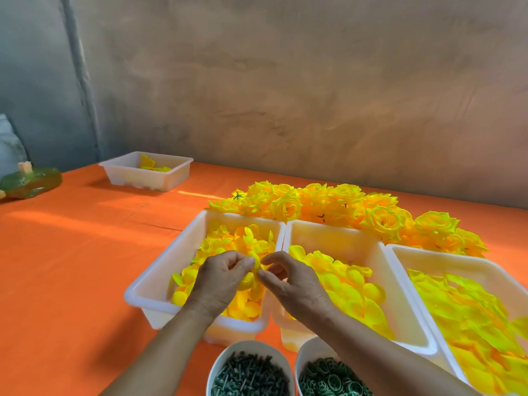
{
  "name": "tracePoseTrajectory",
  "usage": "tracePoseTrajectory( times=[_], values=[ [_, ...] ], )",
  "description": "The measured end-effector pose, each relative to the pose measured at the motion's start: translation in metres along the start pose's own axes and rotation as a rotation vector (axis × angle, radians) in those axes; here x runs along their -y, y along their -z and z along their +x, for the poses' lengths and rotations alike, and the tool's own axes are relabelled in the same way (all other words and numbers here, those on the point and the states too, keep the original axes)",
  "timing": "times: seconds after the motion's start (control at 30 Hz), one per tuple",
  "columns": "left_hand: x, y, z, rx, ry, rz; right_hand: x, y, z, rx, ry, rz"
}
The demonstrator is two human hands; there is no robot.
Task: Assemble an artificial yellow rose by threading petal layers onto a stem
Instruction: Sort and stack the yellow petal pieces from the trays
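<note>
over the leftmost tray, both hands met above a heap of loose yellow petals. the left hand had its fingers curled and pinched a small petal layer from one side. the right hand nipped the same piece between thumb and forefinger from the other. whether a stem sat inside that pinch could not be told — the fingers hid the middle of the piece.

the work looked early in one flower, with a first, small layer being spread to find its centre hole. to do this well, by my judgement, the left hand needed to hold the layer flat and lightly taut while the right located the hole, so that a stem would pass through the centre and not through the cloth beside it. fabric this thin would likely crumple under a hard squeeze — a light pinch near the middle seemed better than a grab at the rim.

the rest lay close by:
- a middle tray and a right tray of petals stood just beside.
- what seemed short dark green stems filled one bowl.
- green rings filled a second bowl, nearest the person.
- finished roses were piled behind the trays on the orange cloth.

a further tray stood well apart at the far left.
</note>
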State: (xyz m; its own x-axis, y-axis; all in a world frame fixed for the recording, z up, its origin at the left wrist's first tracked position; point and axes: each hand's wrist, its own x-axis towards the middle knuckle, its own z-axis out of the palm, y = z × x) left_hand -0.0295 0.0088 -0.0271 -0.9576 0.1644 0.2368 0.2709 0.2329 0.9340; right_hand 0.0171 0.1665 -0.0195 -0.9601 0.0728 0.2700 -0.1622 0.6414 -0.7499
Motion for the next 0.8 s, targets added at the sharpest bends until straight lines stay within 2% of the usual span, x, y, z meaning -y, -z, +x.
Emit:
tracePoseTrajectory(
  times=[0.33,0.5,0.8],
  values=[
    [-0.0025,0.0029,-0.0048,0.127,0.002,-0.072,-0.0026,-0.0008,0.0049,-0.017,-0.062,0.161],
    [-0.0030,0.0025,-0.0069,0.117,-0.002,-0.075,-0.0031,-0.0004,0.0028,-0.014,-0.032,0.227],
    [-0.0083,0.0022,-0.0086,0.076,0.001,-0.088,-0.0036,-0.0008,0.0008,0.007,0.013,0.210]
  ],
)
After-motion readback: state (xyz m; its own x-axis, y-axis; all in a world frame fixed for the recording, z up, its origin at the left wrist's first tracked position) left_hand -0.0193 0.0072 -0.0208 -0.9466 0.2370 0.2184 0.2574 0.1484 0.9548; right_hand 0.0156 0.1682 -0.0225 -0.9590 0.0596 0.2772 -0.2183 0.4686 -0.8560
